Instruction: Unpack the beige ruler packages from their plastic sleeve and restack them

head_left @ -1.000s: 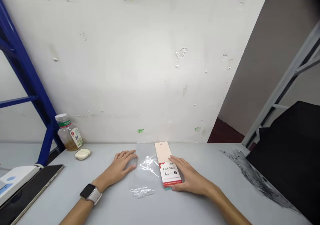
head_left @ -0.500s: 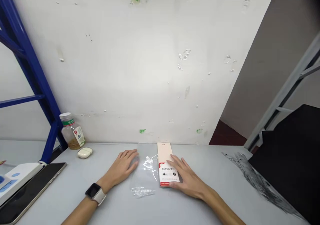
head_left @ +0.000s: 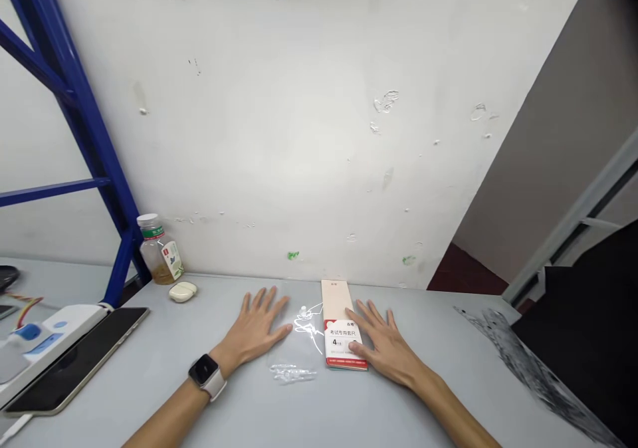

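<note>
Card pkt [head_left: 341, 328] btwn hands [head_left: 391, 348], nearer R.

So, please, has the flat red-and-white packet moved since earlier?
Yes: the packet has swung its near end left, against the lower-left green wall mark.

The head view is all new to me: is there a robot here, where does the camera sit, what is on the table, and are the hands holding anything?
No robot: these are a person's bare hands, seen from a camera worn on the head, looking forward and down. On the grey table lie a clear plastic bag and, beside it, a cream, red and white packet. The left hand is spread at the bag's left edge; the right hand is open at the packet, its thumb over the front. Neither grips anything. Farther left are a jar, a small pale case and a dark-screened device.
</note>
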`<state>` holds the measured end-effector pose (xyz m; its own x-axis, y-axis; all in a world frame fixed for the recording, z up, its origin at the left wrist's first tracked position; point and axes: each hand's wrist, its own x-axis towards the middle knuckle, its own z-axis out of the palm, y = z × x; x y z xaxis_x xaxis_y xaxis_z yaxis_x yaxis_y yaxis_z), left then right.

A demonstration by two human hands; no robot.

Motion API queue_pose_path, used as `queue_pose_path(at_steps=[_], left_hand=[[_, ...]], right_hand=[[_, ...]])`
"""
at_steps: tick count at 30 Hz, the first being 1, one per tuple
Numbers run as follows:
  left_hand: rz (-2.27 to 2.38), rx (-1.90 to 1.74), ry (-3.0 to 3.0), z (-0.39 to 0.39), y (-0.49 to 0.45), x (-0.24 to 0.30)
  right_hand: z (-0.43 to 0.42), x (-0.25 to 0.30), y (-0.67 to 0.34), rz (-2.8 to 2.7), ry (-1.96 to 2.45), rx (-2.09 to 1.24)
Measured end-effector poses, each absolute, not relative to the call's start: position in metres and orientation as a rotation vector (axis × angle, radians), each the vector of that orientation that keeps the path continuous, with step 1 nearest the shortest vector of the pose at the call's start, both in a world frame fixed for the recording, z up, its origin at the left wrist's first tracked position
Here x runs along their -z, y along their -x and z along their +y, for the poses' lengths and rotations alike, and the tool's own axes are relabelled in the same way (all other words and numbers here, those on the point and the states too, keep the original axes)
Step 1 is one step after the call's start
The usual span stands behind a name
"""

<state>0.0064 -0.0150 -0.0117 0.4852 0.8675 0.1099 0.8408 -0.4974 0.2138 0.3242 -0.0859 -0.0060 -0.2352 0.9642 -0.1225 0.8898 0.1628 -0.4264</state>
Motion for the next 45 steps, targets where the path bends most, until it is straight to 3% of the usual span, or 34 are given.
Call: queue_pose_path(at_steps=[45], left_hand=[[1.552, -0.116, -2.641, -0.0094, -0.0074, 0.0159]], right_hand=[[-0.0818, 0.0107, -0.3263, -2.326, 1.85, -0.581]])
